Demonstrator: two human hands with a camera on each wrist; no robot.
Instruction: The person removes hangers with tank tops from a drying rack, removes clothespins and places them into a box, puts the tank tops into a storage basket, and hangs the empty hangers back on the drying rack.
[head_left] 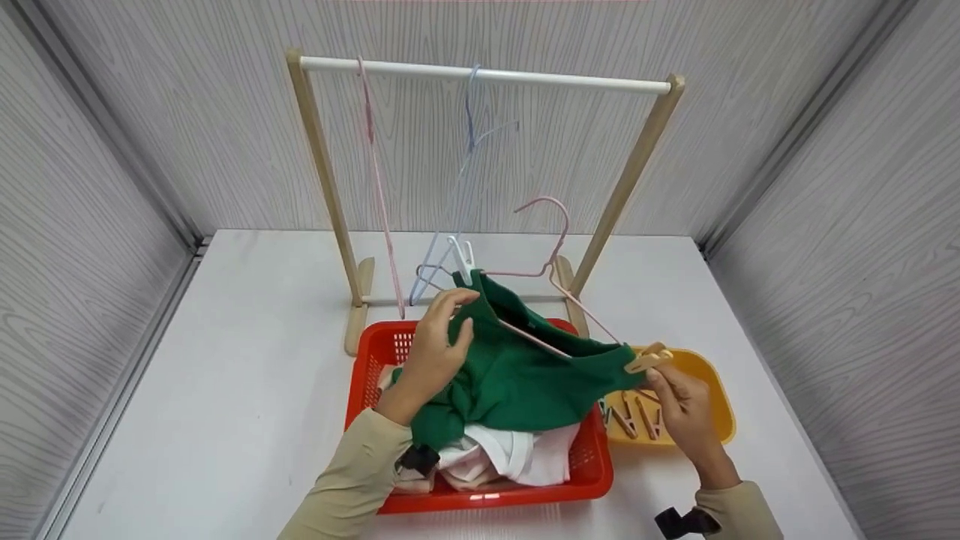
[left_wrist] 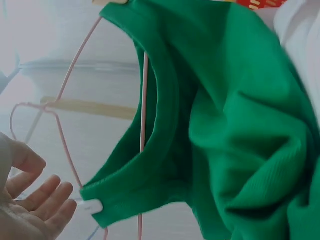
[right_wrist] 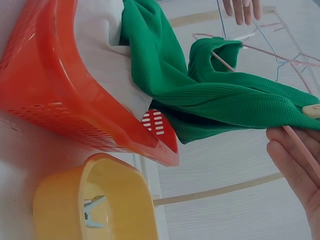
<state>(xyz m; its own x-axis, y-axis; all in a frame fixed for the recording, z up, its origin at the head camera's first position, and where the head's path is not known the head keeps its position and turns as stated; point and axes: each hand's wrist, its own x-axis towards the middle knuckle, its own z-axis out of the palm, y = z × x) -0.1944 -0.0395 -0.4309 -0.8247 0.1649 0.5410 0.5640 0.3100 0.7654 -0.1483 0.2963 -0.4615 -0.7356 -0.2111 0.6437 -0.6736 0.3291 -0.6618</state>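
Head cam's got the left hand (head_left: pixel 431 352), fingers (head_left: pixel 450 301) loose, near a white clip (head_left: pixel 463 262); right hand (head_left: pixel 686 409) pinches the tan clothespin (head_left: pixel 646 363) on that green garment (head_left: pixel 525 386).

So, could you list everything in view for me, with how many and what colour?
Table: 1, white, beneath everything
Walls: 3, grey, left, back, right
Rack: 1, wooden, white rail, table's back
Basket: 1, red, before rack
Tray: 1, yellow, right of basket
Loose clothespins: several, brown and pale green, in tray
Pale cloths: count unclear, whitish, in basket
Garment: 1, green, over basket
Lower hanger: 1, pink, through garment's opening
Rail hangers: pink 1, blue at least 1
Attached clothespins: white 1, yellowish 1, garment's corners
Wrist devices: 2, black
Sleeves: 2, beige
Left hand: 1, beside garment
Right hand: 1, holding lower hanger's end
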